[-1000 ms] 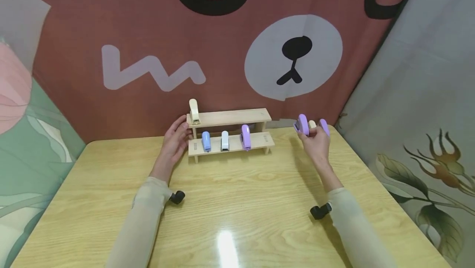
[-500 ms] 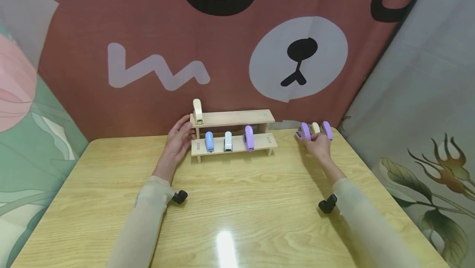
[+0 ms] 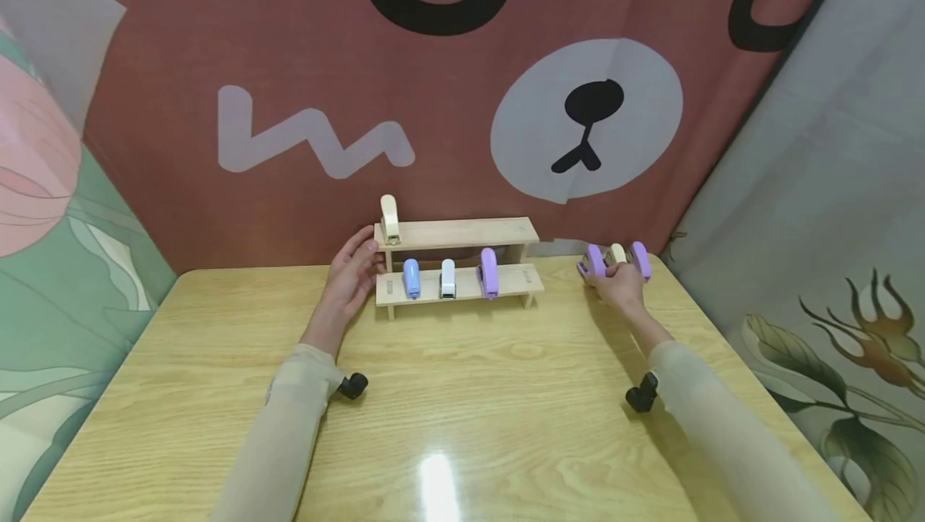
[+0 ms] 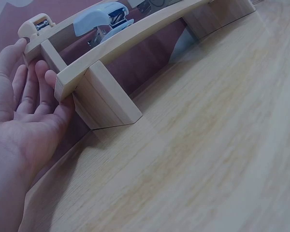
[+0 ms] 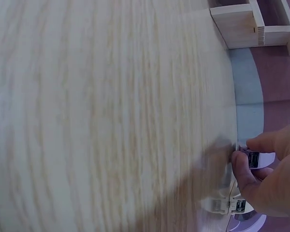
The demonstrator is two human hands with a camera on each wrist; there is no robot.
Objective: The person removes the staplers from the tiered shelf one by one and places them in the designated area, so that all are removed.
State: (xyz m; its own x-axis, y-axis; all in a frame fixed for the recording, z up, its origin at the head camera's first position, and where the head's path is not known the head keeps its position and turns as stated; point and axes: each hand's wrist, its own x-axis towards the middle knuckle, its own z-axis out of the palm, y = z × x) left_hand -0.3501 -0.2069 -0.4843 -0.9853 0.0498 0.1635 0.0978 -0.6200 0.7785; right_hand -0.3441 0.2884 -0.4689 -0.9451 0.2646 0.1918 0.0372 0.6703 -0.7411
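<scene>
My left hand (image 3: 350, 285) rests at the left end of the two-tier wooden stand (image 3: 466, 231), its fingertips against the board ends in the left wrist view. A cream stapler (image 3: 389, 219) stands on the upper tier at that end. Along the lower tier are a blue stapler (image 3: 411, 278), a white stapler (image 3: 448, 279) and a purple stapler (image 3: 489, 272). At the table's back right, my right hand (image 3: 623, 287) pinches another purple stapler (image 3: 594, 258) between thumb and fingers. Beside it are a second cream stapler (image 3: 617, 252) and a further purple stapler (image 3: 640, 258), partly hidden by the hand.
The wood-grain table (image 3: 462, 377) ends at the back against a reddish curtain (image 3: 311, 209) with a bear face. A grey floral curtain (image 3: 795, 185) hangs along the right side. Each sleeve carries a small black wrist camera (image 3: 352, 385).
My right hand has lowered the purple stapler it holds, bringing it level with the cream and purple ones beside it. The left hand stays at the stand. The head view has shifted slightly.
</scene>
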